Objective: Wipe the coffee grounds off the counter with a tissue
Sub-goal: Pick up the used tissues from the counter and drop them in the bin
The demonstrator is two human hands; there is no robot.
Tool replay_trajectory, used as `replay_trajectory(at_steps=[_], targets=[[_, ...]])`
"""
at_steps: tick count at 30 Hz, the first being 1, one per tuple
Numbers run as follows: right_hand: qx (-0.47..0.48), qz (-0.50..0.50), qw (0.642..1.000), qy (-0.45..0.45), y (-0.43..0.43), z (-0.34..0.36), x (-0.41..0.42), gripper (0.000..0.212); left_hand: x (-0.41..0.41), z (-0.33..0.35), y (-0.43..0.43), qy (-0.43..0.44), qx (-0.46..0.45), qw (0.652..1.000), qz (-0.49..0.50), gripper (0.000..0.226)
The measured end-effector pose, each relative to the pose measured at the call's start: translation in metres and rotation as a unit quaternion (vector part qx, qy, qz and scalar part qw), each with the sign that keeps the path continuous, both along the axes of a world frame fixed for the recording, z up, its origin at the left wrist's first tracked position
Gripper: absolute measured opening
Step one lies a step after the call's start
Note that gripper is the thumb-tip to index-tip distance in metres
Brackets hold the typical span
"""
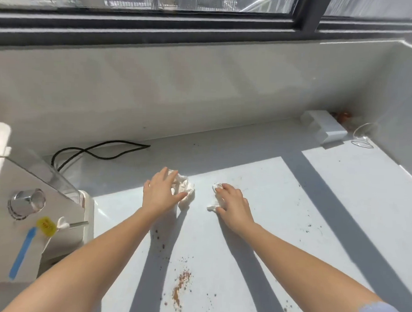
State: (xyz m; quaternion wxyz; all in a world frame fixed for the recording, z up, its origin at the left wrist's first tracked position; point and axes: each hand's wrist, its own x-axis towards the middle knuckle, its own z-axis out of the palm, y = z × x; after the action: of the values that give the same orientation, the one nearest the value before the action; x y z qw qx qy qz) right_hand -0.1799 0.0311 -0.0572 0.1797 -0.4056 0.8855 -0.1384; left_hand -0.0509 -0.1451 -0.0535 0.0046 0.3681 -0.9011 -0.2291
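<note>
On the white counter (292, 206), my left hand (162, 193) presses flat on a crumpled white tissue (185, 190) that sticks out to its right. My right hand (233, 205) presses on a second, smaller tissue (216, 196), stained brown at its top edge. A streak of brown coffee grounds (180, 286) lies on the counter near me, between my forearms. Smaller specks of grounds (161, 241) sit by my left wrist, and dark specks (308, 227) are scattered to the right.
A metal coffee machine (27, 218) with a round knob and a yellow tag stands at the left. A black cable (99, 151) loops behind it. A white box (324, 126) and a clear item (364, 136) sit in the back right corner under the window.
</note>
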Motion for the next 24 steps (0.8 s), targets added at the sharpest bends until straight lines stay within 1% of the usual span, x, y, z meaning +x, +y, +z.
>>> replay_trajectory(at_steps=[2, 3, 7, 9, 11, 15, 18, 20, 22, 24], targets=[[-0.021, 0.004, 0.999, 0.026, 0.0, -0.009, 0.001, 0.026, -0.002, -0.01, 0.0, 0.028, 0.007, 1.0, -0.003, 0.053], [-0.032, 0.0, 0.999, 0.031, -0.001, -0.012, 0.001, 0.024, -0.002, -0.013, 0.0, 0.044, 0.012, 0.999, 0.0, 0.046], [-0.053, -0.001, 0.998, 0.028, -0.008, -0.011, 0.001, 0.028, 0.002, -0.02, 0.008, 0.08, -0.003, 0.997, 0.006, 0.026], [-0.068, -0.005, 0.998, 0.014, -0.01, -0.005, 0.003, 0.027, 0.002, -0.017, 0.012, 0.092, 0.0, 0.996, 0.015, 0.015], [-0.09, -0.002, 0.996, 0.002, -0.009, 0.0, 0.008, 0.027, 0.001, -0.012, 0.017, 0.101, 0.009, 0.995, 0.02, 0.009], [-0.125, 0.027, 0.992, 0.006, -0.002, 0.011, 0.023, 0.027, 0.002, 0.002, 0.03, 0.134, 0.086, 0.986, 0.04, 0.007], [-0.132, 0.032, 0.991, 0.001, 0.006, 0.021, 0.031, 0.025, 0.005, 0.016, 0.042, 0.148, 0.13, 0.98, 0.027, 0.007], [-0.148, 0.016, 0.989, -0.021, 0.014, 0.029, 0.036, 0.022, 0.007, 0.027, 0.052, 0.169, 0.18, 0.969, 0.015, 0.013], [-0.174, -0.021, 0.983, -0.056, 0.025, 0.037, 0.041, 0.019, 0.01, 0.037, 0.064, 0.184, 0.23, 0.956, -0.007, 0.02], [-0.198, -0.06, 0.973, -0.097, 0.037, 0.045, 0.045, 0.017, 0.016, 0.047, 0.076, 0.178, 0.242, 0.952, -0.055, 0.034]])
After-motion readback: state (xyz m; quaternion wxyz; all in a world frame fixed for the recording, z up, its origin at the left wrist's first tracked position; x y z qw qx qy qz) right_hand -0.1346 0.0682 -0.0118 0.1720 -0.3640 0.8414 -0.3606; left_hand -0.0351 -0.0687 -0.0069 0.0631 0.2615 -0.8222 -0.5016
